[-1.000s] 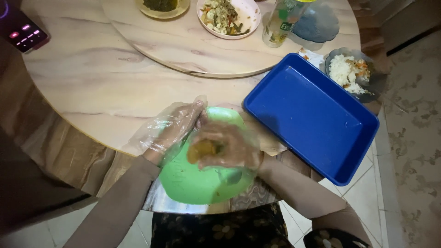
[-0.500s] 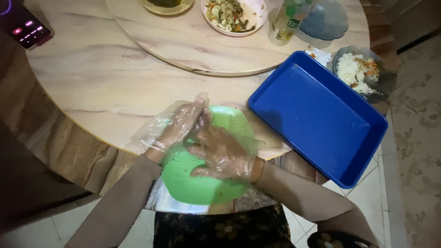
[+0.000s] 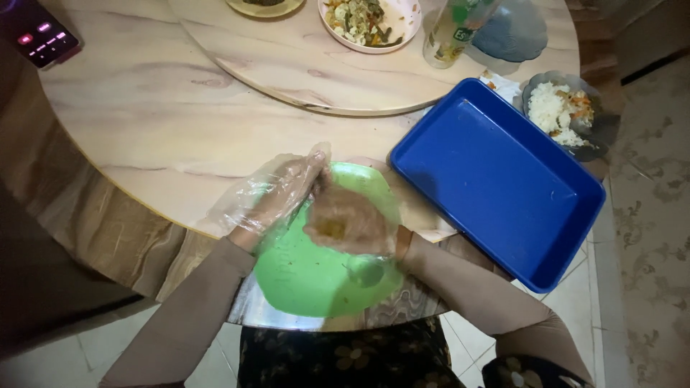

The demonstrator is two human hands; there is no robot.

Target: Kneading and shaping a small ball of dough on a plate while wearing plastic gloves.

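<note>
Cupping a yellowish lump (image 3: 332, 228) in the gloved right hand (image 3: 350, 221), fingers half curled, over the green plate (image 3: 323, 276) at the bench (image 3: 180, 129) edge; left hand (image 3: 277, 195) lying open, touching alongside, equally near.

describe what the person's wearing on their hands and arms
Both hands wear loose, clear, crinkly plastic gloves: the left hand shows its glove bunched and baggy past the wrist, the right hand has it closer over the fingers. Both arms are covered by long, plain, tan-brown sleeves down to the wrists.
</note>
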